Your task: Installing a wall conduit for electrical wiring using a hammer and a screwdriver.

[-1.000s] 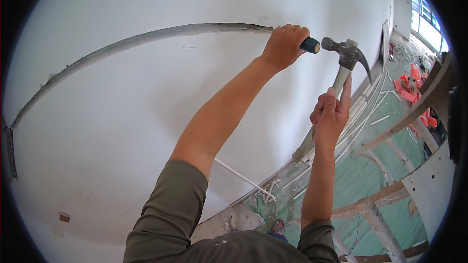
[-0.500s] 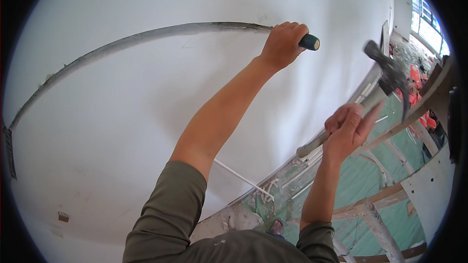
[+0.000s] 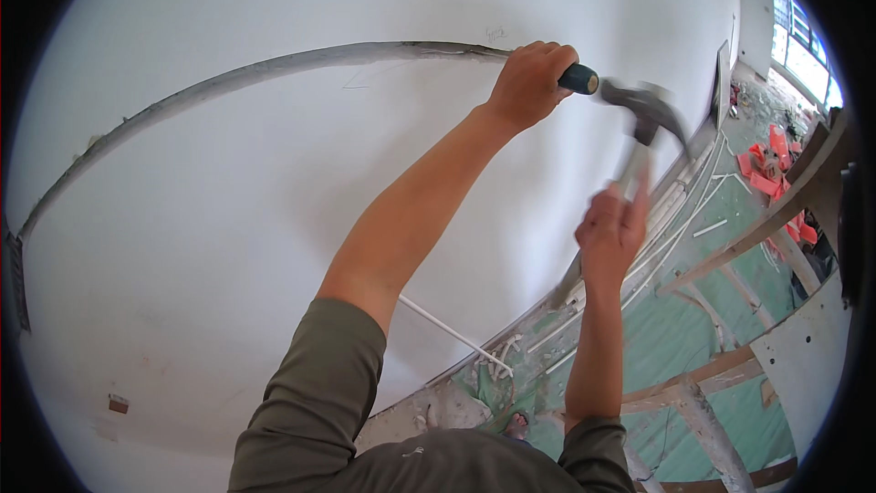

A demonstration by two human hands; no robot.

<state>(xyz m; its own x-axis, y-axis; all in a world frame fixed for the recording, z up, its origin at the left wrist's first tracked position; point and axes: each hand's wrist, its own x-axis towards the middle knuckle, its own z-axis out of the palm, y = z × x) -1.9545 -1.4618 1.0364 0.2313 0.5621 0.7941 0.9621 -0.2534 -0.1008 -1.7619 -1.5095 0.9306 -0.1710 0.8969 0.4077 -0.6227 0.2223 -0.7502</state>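
Note:
My left hand [image 3: 534, 84] is wrapped around a chisel [image 3: 578, 79] with a dark green handle, whose butt pokes out on the right side of the fist. Its blade end is mostly hidden by my fingers, at the right end of a long grey groove [image 3: 301, 62] cut into the white wall. In my right hand [image 3: 610, 233] is a claw hammer [image 3: 646, 114], blurred by motion. The hammer's striking face is just right of the chisel's butt, with a small gap between them. My right index finger lies along the hammer's handle.
The white wall [image 3: 438, 173] fills the left and middle. Below right, white pipes [image 3: 680, 187] lie along its foot on a green-covered floor [image 3: 666, 347]. A wooden frame [image 3: 707, 415] stands close by on the right, with red plastic pieces [image 3: 771, 164] beyond it. A small wall opening [image 3: 119, 404] shows at lower left.
My right hand has swung the hammer leftward, bringing its head close to the chisel's butt. My left hand and the chisel have stayed in place.

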